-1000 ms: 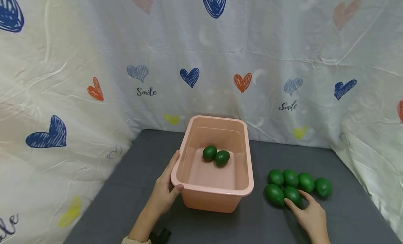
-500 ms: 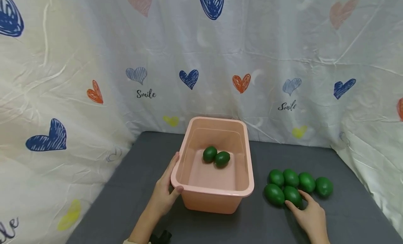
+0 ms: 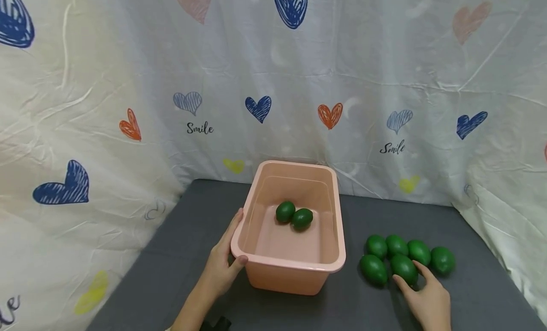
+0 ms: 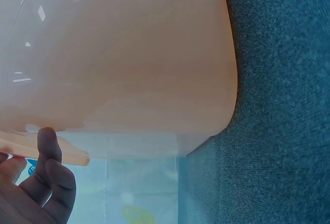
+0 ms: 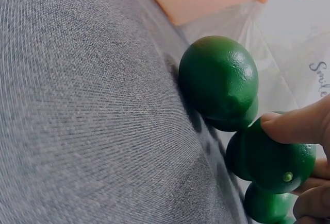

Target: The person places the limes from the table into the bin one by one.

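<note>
A pink bin stands mid-table, two green fruits lying on its floor. My left hand grips its near left corner, thumb at the front rim and fingers along the left side; in the left wrist view, fingers touch the wall of the bin. To the right, my right hand pinches a green fruit between thumb and fingers. The right wrist view shows the thumb on that fruit, a larger fruit beside it.
Several green fruits lie in a row behind the pinched one, with another to its left. The dark grey cloth covers the table. A curtain with printed hearts hangs behind. Something black shows at the bottom edge.
The pinched fruit has shifted slightly right with my right hand and stands a little apart from the fruit at its left. My left hand stays on the bin.
</note>
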{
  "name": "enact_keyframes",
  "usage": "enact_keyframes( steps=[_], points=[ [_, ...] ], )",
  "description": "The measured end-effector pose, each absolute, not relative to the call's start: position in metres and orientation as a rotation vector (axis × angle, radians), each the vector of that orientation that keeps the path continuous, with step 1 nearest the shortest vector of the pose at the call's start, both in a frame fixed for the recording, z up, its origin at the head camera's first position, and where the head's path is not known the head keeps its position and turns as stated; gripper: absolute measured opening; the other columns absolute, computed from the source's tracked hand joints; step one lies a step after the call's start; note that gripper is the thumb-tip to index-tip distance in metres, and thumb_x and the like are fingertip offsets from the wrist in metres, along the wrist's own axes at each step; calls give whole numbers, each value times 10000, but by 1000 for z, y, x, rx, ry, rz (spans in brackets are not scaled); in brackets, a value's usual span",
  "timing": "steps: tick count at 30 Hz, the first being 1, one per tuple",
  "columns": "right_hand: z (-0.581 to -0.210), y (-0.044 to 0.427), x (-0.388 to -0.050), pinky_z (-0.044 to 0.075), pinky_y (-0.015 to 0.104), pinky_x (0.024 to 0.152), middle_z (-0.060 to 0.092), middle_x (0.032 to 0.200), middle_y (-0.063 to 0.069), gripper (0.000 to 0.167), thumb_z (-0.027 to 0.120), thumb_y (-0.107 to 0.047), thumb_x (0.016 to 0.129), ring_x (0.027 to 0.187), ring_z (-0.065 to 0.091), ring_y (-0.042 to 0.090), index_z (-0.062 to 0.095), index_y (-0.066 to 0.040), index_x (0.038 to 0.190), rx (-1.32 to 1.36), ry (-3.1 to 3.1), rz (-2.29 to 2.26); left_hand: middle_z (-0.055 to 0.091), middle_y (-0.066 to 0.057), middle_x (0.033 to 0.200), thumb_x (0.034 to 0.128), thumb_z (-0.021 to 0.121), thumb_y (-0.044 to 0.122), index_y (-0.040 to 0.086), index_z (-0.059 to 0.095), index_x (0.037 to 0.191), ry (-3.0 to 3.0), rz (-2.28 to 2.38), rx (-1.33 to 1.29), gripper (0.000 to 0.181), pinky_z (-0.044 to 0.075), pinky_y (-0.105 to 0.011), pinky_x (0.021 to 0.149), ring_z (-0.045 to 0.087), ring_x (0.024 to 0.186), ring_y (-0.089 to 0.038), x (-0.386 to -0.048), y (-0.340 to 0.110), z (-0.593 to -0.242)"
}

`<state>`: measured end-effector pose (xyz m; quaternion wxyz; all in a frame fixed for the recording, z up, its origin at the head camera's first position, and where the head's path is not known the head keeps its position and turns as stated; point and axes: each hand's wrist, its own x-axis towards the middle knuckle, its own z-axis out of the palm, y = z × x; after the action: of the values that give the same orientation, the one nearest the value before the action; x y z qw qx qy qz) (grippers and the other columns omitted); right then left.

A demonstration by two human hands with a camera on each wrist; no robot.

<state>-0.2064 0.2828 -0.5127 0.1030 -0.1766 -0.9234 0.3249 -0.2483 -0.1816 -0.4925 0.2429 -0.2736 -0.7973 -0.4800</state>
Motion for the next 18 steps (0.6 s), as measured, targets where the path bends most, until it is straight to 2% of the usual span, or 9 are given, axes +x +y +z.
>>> enact_keyframes(
  steps=[3,6,9,12,18],
  points=[
    [-512,282,-207,532,651,854,635,1316,378,781,812,-456,933,889,684,474,554,54,1465,-519,-2667,929,279,-71,1750,1042,497,690,139,244,1706,-2170,-1311,-750,898,258,-142,1204,294,1588,-134,-250,-180,-494],
    [-511,280,-206,553,535,698,725,931,294,756,840,-427,917,672,644,342,575,35,1454,-525,-2625,916,278,-61,1751,1043,499,687,141,244,1706,-2170,-1313,-745,896,263,-139,1199,293,1588,-129,-249,-182,-494],
    [-508,278,-206,456,377,556,577,590,111,742,852,-418,910,531,528,220,583,7,1456,-535,-2587,924,273,-63,1752,1046,501,680,138,241,1706,-2168,-1317,-746,892,264,-142,1201,286,1591,-132,-248,-183,-494],
    [-504,274,-205,363,316,482,468,491,38,749,840,-452,917,442,442,185,581,-20,1471,-546,-2559,965,273,-65,1752,1046,497,682,138,242,1706,-2163,-1325,-746,892,268,-143,1199,284,1592,-135,-248,-183,-494],
    [-492,263,-201,330,313,421,423,453,34,788,816,-533,917,370,338,155,572,-71,1507,-577,-2543,1069,272,-67,1753,1041,470,707,139,241,1706,-2166,-1325,-752,904,261,-150,1204,278,1594,-136,-249,-182,-494]
  ],
)
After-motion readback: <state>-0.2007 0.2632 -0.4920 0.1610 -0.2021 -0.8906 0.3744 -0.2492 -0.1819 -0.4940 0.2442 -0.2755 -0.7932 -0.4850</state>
